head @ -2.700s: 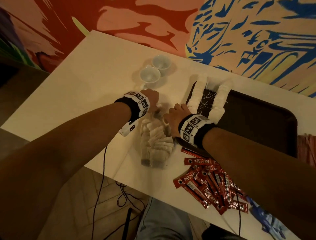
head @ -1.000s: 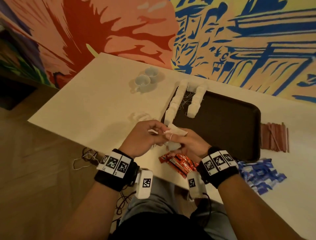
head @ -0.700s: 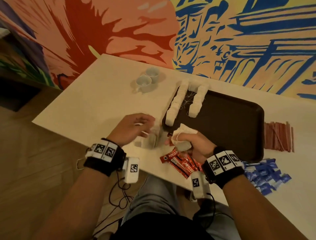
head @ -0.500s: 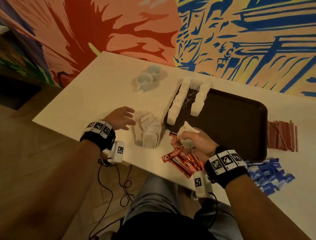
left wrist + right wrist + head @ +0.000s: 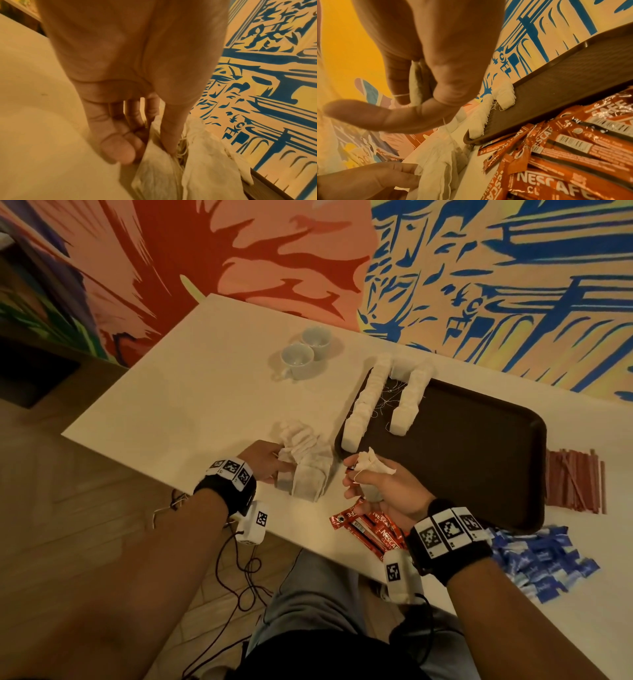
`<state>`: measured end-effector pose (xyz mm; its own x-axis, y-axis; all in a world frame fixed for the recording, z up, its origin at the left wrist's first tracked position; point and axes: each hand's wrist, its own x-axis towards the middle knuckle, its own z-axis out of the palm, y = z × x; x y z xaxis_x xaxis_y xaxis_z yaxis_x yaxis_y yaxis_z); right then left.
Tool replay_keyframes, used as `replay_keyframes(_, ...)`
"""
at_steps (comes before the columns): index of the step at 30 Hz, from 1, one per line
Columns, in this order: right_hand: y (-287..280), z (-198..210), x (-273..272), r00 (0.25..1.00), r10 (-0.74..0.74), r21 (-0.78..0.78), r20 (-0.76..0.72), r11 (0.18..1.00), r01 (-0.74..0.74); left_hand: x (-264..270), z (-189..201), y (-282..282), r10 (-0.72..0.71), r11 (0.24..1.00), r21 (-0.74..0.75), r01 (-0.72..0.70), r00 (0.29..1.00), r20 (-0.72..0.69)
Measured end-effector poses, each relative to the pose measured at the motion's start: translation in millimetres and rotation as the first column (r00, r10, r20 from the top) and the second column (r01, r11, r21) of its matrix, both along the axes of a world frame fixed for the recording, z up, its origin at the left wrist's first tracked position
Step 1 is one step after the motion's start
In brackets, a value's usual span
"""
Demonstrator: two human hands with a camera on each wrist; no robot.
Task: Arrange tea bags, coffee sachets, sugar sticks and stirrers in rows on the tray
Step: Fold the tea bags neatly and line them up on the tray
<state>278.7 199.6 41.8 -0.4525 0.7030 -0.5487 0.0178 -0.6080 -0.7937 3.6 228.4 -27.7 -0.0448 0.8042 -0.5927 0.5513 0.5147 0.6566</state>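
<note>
While my right hand keeps its tea bags clenched, my left hand has returned to pinch the pile by the tray's near-left corner: restocking.

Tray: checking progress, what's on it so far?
On the tray, only two rows of tea bags at its left end; the right hand hides its near-left corner.

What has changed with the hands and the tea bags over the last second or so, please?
The hands parted. The left hand went back to the loose pile of tea bags on the table and pinches one; the right hand kept its bunch of tea bags. The two rows on the tray are unchanged.
</note>
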Motion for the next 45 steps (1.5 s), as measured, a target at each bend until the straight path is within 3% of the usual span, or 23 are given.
replay_keyframes(5,-3,-3,3,1.0,-0.006,0.003,0.013,1.0,0.006,-12,1,-5,0.074,0.995,0.06,-0.074,0.997,-0.006)
replay_keyframes(9,-3,-7,5,0.995,-0.092,-0.002,0.032,0.996,0.092,-30,14,-12,0.103,0.989,0.105,-0.104,0.995,0.01)
replay_keyframes(13,-2,-6,4,0.986,-0.157,0.019,0.057,0.987,0.157,-37,48,-19,0.075,0.973,0.218,-0.073,0.997,0.0)
replay_keyframes(18,-1,5,-5,0.977,-0.209,0.051,0.032,0.977,0.208,-15,106,-29,-0.058,0.933,0.357,0.051,0.998,0.008)
replay_keyframes(24,1,31,-11,0.983,-0.112,0.066,-0.144,0.99,0.122,38,147,-36,-0.247,0.898,0.398,0.189,0.964,0.098)
replay_keyframes(31,-2,39,6,0.957,0.015,0.122,-0.289,0.992,0.021,91,156,-26,-0.397,0.854,0.406,0.324,0.911,0.108)
replay_keyframes(34,2,38,18,0.958,0.046,0.208,-0.281,0.978,0.014,107,160,-23,-0.434,0.831,0.422,0.362,0.897,0.085)
replay_keyframes(37,6,43,29,0.979,0.09,0.308,-0.181,0.951,-0.031,115,162,-19,-0.426,0.833,0.414,0.367,0.903,0.056)
replay_keyframes(45,10,62,47,0.979,0.094,0.342,-0.181,0.939,-0.027,130,173,-12,-0.378,0.836,0.449,0.316,0.924,0.055)
